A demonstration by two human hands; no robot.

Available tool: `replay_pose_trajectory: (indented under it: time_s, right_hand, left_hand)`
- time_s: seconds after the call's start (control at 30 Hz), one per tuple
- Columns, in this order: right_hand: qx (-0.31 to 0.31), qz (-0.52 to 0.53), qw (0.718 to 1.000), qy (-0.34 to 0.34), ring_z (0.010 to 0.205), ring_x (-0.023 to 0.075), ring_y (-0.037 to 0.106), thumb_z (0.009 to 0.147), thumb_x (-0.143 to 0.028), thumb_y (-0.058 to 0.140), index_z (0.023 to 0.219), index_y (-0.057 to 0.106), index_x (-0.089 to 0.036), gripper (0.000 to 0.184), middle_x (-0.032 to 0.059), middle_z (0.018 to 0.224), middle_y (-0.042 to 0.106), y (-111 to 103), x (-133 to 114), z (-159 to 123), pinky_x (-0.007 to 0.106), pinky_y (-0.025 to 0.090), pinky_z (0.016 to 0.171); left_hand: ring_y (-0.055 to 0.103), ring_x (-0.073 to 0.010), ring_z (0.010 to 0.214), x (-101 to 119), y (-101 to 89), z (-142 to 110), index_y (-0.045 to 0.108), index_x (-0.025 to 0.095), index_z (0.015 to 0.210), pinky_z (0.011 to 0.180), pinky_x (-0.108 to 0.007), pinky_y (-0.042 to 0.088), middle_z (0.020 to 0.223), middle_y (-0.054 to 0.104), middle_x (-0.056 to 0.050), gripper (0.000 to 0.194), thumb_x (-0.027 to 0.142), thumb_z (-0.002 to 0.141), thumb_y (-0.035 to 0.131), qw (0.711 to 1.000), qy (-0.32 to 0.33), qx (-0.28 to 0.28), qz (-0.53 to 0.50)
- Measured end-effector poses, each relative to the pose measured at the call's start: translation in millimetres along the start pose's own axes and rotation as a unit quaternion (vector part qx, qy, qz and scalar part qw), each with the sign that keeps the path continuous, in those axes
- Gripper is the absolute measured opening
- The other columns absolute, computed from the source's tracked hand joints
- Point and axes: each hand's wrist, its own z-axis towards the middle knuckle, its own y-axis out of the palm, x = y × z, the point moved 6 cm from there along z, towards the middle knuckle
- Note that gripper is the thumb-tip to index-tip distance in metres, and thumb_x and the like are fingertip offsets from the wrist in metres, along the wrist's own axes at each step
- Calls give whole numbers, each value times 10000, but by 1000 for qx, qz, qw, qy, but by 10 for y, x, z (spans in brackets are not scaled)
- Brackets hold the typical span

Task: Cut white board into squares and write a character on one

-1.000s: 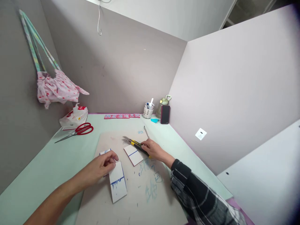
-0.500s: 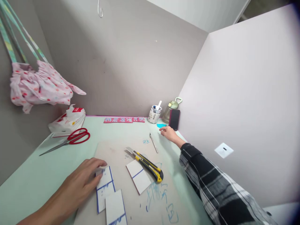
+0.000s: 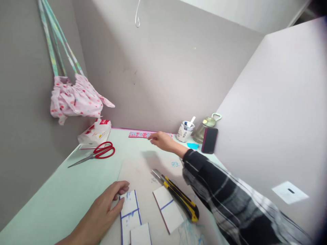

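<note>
My right hand [image 3: 163, 141] reaches over the far part of the table, fingers loosely stretched, with nothing visible in them. It hides part of a row of pink cards with pale blue characters [image 3: 136, 135]. My left hand [image 3: 102, 209] rests at the near left, thumb and fingers apart, beside a white card with blue lines [image 3: 130, 212]. A second white card [image 3: 141, 234] overlaps that one. Right of these lies another lined white card [image 3: 168, 211], partly under a black and yellow utility knife [image 3: 178, 195] whose blade is out.
On the left lie red-handled scissors [image 3: 103, 150] before a tissue pack [image 3: 95, 132]. A pen jar [image 3: 184, 132], blue paper scrap [image 3: 192, 146], green bottle [image 3: 201, 131] and leaning phone [image 3: 209, 140] stand at the back right. A pink bag [image 3: 76, 97] hangs at left.
My right hand has swung left from near the blue scrap to the pink cards. My left fingers have opened beside the lined card. The slim craft knife is now hidden. The view has shifted.
</note>
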Motion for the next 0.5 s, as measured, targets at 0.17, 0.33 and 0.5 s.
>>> replay_pose_trajectory:
  time_s: [0.17,0.33,0.5]
  right_hand:
    - [-24,114,988,-101,983,155,671,912,-192,628,1034,759,-245,187,-13,1082,746,613,-1081,631,247,466,910]
    - [-19,231,970,-75,1050,205,650,912,-227,667,1026,715,-179,133,53,1143,708,1104,-1502,1224,395,492,959]
    - [-32,388,921,-25,947,200,663,956,-310,633,1105,646,-149,220,65,1112,665,1233,-1526,1645,397,567,823]
  left_hand:
    - [639,-249,1031,35,-55,9,585,224,1185,951,-407,501,1132,683,-86,351,398,904,464,997,-12,11,-73]
    - [638,-240,985,68,-98,22,568,198,1187,919,-389,497,1092,674,-96,356,389,915,442,994,-12,31,-102]
    - [634,-228,913,57,-255,22,561,191,1170,819,-359,510,1055,665,-95,350,388,905,448,985,-37,100,-137]
